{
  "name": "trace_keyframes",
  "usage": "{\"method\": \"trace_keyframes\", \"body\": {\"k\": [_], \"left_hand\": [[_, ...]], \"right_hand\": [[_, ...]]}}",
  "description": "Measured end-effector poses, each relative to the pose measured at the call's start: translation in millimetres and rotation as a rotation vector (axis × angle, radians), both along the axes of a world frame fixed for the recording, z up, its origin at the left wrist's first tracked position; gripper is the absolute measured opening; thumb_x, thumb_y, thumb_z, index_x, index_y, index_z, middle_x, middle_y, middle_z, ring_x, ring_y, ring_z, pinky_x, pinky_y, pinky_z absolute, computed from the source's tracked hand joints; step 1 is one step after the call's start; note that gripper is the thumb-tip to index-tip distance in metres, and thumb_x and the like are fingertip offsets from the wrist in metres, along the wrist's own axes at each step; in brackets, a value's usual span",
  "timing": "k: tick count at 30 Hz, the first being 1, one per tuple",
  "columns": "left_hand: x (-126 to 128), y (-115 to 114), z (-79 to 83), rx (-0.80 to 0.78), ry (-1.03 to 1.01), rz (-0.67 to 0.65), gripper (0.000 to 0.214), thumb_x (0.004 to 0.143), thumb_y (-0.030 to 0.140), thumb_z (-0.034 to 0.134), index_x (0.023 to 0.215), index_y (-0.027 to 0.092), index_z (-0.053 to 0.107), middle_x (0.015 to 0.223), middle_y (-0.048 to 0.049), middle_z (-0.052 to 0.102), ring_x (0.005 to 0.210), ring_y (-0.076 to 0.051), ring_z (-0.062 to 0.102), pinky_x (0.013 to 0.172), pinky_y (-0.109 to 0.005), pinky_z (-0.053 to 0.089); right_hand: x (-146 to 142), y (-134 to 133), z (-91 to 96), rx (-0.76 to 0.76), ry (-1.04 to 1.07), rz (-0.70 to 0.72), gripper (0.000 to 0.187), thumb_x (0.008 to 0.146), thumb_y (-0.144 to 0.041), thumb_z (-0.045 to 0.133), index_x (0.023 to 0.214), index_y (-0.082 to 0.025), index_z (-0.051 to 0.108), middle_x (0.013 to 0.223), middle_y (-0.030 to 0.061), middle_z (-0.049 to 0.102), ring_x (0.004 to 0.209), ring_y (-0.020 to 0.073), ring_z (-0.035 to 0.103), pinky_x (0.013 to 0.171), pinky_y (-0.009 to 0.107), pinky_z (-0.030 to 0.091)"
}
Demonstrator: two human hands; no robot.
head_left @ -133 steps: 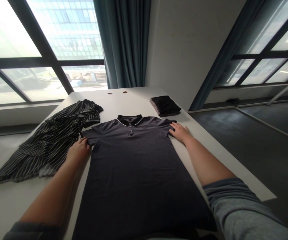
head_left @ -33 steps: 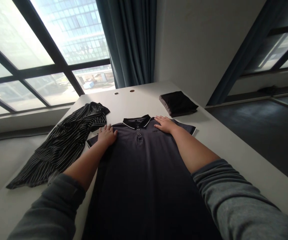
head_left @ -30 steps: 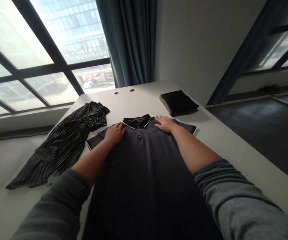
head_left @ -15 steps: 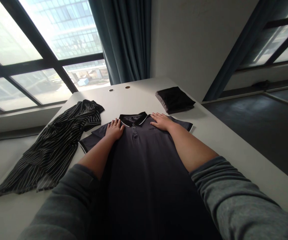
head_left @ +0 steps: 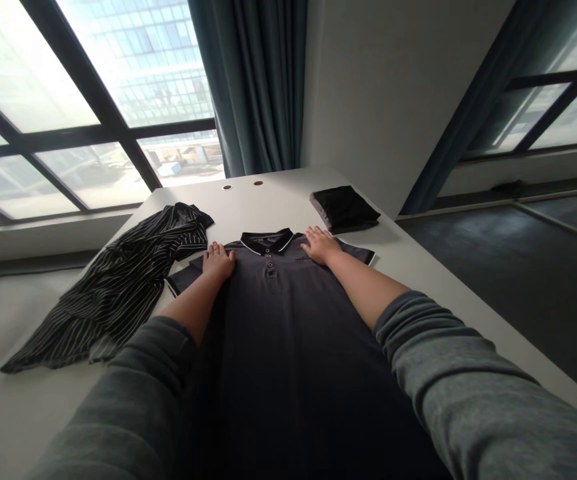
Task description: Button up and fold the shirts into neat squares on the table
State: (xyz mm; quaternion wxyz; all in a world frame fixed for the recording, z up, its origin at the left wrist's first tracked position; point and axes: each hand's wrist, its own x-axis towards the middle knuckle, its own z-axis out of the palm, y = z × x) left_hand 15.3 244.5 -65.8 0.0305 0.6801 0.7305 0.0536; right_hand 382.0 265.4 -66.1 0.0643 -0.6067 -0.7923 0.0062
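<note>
A dark grey polo shirt (head_left: 288, 333) with a black, white-edged collar lies flat and face up along the white table (head_left: 448, 280). My left hand (head_left: 218, 260) rests flat on its left shoulder, just left of the collar, fingers stretched out. On the right shoulder lies my right hand (head_left: 321, 243), also flat and open, close to the collar's right tip. Both hands hold nothing. Grey sleeves cover my forearms in the foreground.
A crumpled black shirt with white stripes (head_left: 113, 287) lies on the table to the left. A folded black garment (head_left: 343, 208) sits at the far right corner. Two round cable holes (head_left: 242, 185) mark the far edge. Windows and a teal curtain (head_left: 253, 87) stand behind.
Both hands slid from the shirt's sleeves inward to the shoulders beside the collar. In the last half second the left hand drew slightly back and left from the collar; the camera shifted.
</note>
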Motion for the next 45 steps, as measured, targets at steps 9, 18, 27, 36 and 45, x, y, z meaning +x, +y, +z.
{"method": "trace_keyframes", "body": {"k": [9,18,27,36,45], "left_hand": [[-94,-64,-2.9,-0.088,0.039,-0.109,0.074,0.107,0.053,0.018,0.167,0.01,0.026,0.175,-0.0149,0.02,0.163,-0.031,0.018,0.129,-0.049,0.021],[-112,-61,-6.5,-0.07,0.095,-0.028,0.08,0.105,0.054,0.023,0.166,0.002,0.025,0.174,-0.0208,0.019,0.162,-0.033,0.018,0.13,-0.046,0.022],[-93,-146,14.7,0.132,-0.048,-0.171,0.069,0.107,0.041,0.023,0.166,0.005,0.025,0.175,-0.016,0.018,0.164,-0.027,0.015,0.132,-0.046,0.019],[-77,-356,-1.8,0.042,-0.147,-0.46,0.071,0.105,0.052,0.038,0.169,0.037,0.011,0.173,0.0021,0.024,0.159,-0.025,0.03,0.13,-0.049,0.032],[-59,-394,-15.2,0.095,-0.021,-0.545,0.073,0.104,0.054,0.044,0.168,0.035,0.014,0.171,-0.0039,0.026,0.159,-0.029,0.029,0.128,-0.056,0.033]], "right_hand": [[55,-31,-9.3,-0.129,0.025,0.015,0.076,0.106,-0.057,0.026,0.165,-0.01,0.033,0.172,0.0153,0.03,0.16,0.0287,0.028,0.13,0.043,0.023],[106,-55,-24.6,-0.085,-0.017,-0.149,0.077,0.103,-0.058,0.03,0.167,-0.015,0.032,0.174,0.0099,0.025,0.16,0.0326,0.027,0.129,0.051,0.024],[82,-114,14.4,0.122,0.096,0.0,0.067,0.104,-0.043,0.035,0.161,-0.007,0.042,0.171,0.0165,0.031,0.161,0.0353,0.021,0.13,0.055,0.022],[60,-308,-13.0,-0.031,0.157,0.101,0.073,0.101,-0.061,0.041,0.168,-0.033,0.031,0.173,0.0016,0.022,0.162,0.0287,0.019,0.132,0.055,0.024],[50,-348,-23.3,-0.057,0.128,0.01,0.071,0.097,-0.059,0.045,0.164,-0.036,0.038,0.17,0.0033,0.028,0.159,0.0306,0.029,0.13,0.061,0.024]]}}
